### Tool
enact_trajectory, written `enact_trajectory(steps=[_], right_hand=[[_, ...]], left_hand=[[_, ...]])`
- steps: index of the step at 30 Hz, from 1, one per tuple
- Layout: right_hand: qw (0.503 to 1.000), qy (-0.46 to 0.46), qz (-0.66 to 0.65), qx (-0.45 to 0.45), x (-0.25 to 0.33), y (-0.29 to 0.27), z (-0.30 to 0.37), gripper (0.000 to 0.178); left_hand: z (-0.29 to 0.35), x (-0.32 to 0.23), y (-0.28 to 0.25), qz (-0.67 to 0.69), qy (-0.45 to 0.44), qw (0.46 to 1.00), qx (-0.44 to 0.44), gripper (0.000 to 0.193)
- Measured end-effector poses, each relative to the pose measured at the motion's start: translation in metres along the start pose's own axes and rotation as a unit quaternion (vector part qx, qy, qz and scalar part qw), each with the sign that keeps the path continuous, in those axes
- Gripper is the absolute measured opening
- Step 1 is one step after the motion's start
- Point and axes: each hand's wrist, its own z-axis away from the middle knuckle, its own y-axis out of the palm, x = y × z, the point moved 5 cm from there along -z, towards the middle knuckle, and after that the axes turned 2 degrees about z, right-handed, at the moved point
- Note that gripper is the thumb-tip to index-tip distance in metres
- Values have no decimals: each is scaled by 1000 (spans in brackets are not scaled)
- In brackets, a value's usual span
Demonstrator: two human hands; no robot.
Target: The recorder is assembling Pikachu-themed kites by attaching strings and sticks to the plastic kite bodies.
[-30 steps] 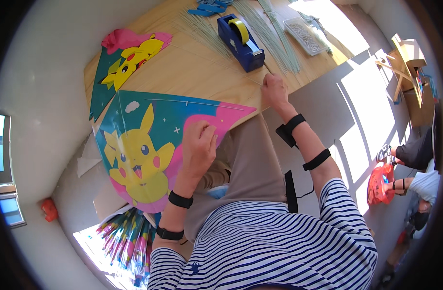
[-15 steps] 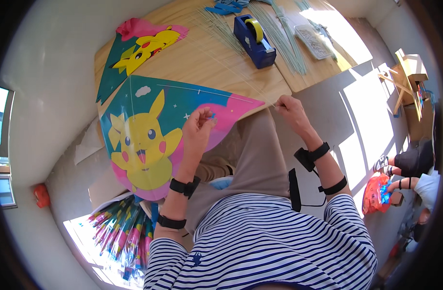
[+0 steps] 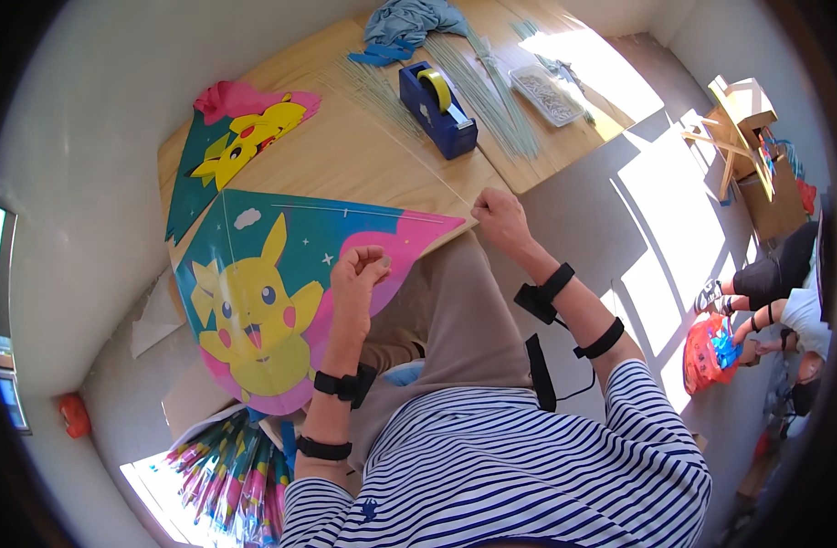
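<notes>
Now, your left hand (image 3: 356, 279): it sits over the pink part of the printed sheet (image 3: 263, 306), fingers bent and thumb close to the forefinger; you can't tell from here whether anything is pinched between them, or whether they touch the sheet.
Your right hand (image 3: 500, 219): fingers closed narrow on the end of a thin pale strand (image 3: 450, 187), just beyond the sheet's pointed corner; whether it is string or stick, you can't tell.
Sheet: it lies partly on the bench (image 3: 336, 164), its lower part hanging past the edge beside your trouser leg (image 3: 478, 310).
Slim pale rod (image 3: 391, 216): it runs along the sheet's upper edge.
Slip risk: with so little bench beneath, a tug or a knee could drag the sheet off.
Snag risk: the strand slants across the bench below the blue tape dispenser (image 3: 446, 128); pulled sideways, it might catch the rod or that corner.
Crease risk: if your left hand presses where nothing backs the film, it could buckle.
</notes>
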Motion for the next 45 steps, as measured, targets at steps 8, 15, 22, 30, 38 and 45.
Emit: enact_trajectory(steps=[8, 15, 22, 30, 38, 45], right_hand=[[982, -65, 106, -141, 31, 89, -114, 9], [990, -59, 10, -125, -2, 41, -55, 13], [995, 54, 47, -63, -78, -24, 45, 20], [994, 46, -26, -98, -31, -51, -45, 40], [991, 62, -113, -39, 10, -38, -137, 42], [995, 34, -86, -40, 13, -15, -156, 36]], left_hand=[[0, -12, -11, -22, 15, 1000, -3, 12], [1, -15, -29, -49, 24, 998, -11, 12], [7, -12, -3, -70, -1, 997, 38, 8], [-1, -24, 44, -137, 4, 986, 99, 5], [-26, -26, 43, -187, 1, 974, 125, 3], [-38, -18, 50, -190, -30, 974, 119, 4]])
